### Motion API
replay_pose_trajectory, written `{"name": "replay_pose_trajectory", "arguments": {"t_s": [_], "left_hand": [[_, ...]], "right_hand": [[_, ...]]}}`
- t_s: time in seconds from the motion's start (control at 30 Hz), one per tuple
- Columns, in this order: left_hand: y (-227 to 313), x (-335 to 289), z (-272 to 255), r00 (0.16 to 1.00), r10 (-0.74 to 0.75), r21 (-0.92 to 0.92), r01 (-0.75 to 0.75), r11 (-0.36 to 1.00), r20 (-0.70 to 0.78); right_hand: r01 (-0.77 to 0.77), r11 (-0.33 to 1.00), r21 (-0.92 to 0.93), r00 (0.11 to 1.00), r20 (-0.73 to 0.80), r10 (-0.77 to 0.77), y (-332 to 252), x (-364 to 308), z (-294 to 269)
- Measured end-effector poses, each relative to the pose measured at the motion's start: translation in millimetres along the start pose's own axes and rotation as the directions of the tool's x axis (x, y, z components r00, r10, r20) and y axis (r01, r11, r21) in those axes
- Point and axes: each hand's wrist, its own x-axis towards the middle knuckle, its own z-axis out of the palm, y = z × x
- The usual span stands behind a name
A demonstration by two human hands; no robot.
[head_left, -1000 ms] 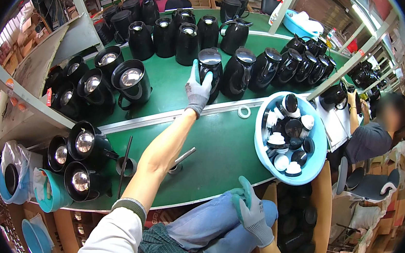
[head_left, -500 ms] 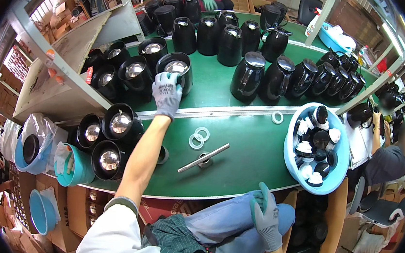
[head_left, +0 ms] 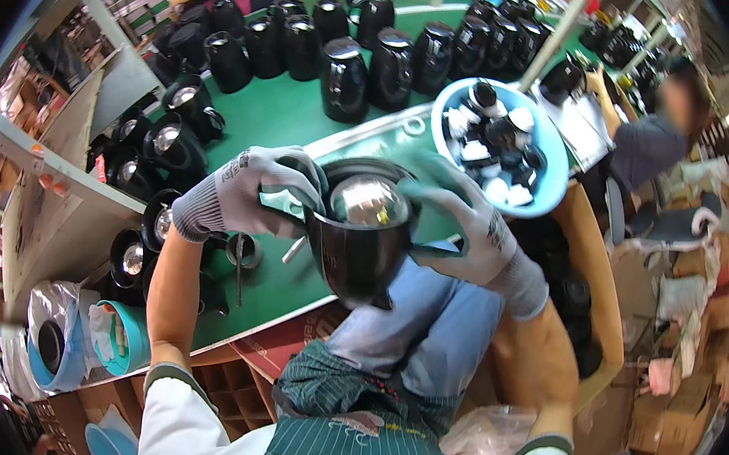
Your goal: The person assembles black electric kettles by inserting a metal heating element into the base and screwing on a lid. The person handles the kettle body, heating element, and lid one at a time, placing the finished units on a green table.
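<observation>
While held above the lap [head_left: 439,322], treat black jug [head_left: 357,264] as likely stiff, slick, breakable inside (mirrored dome [head_left: 370,202]); grasp by rim [head_left: 356,228], with left hand [head_left: 263,183] curled on it, right hand [head_left: 482,236] half-open alongside, contact unclear.

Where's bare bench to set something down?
Green tabletop between the open left jugs and nearest lidded jug, beyond the left hand. Crowded: the far jug cluster, packed blue basin. Behind the held jug: can't tell.
</observation>
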Motion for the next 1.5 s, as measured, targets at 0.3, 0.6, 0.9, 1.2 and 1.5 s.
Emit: {"name": "replay_pose_trajectory", "arguments": {"t_s": [0.3, 0.6, 0.9, 1.2, 1.5], "left_hand": [[31.0, 12.7, 90.0, 0.997, -0.044, 0.037, 0.047, 0.998, -0.066], [30.1, 6.1, 212.0, 0.971, -0.099, -0.067, 0.086, 0.994, -0.218], [-10.7, 52.5, 227.1, 0.885, -0.459, -0.102, 0.450, 0.887, -0.080], [-64.8, -4.9, 266.3, 0.706, -0.657, -0.944, 0.330, -0.022, 0.263], [-58.1, 1.5, 298.7, 0.752, -0.579, -0.948, 0.268, -0.170, 0.316]], "right_hand": [[-0.442, 0.617, 0.651, 0.779, -0.062, 0.624, -83.3, -151.5, -9.2], [-0.413, 0.107, 0.904, 0.164, -0.042, 0.986, -145.5, -210.6, 8.8], [-0.379, 0.136, 0.915, 0.218, -0.055, 0.974, -143.1, -238.9, 13.3], [-0.718, 0.099, 0.689, -0.186, -0.326, 0.927, -3.9, -394.4, 14.4], [-0.335, -0.652, -0.680, -0.693, -0.292, 0.659, 65.3, -608.2, 76.8]]}}
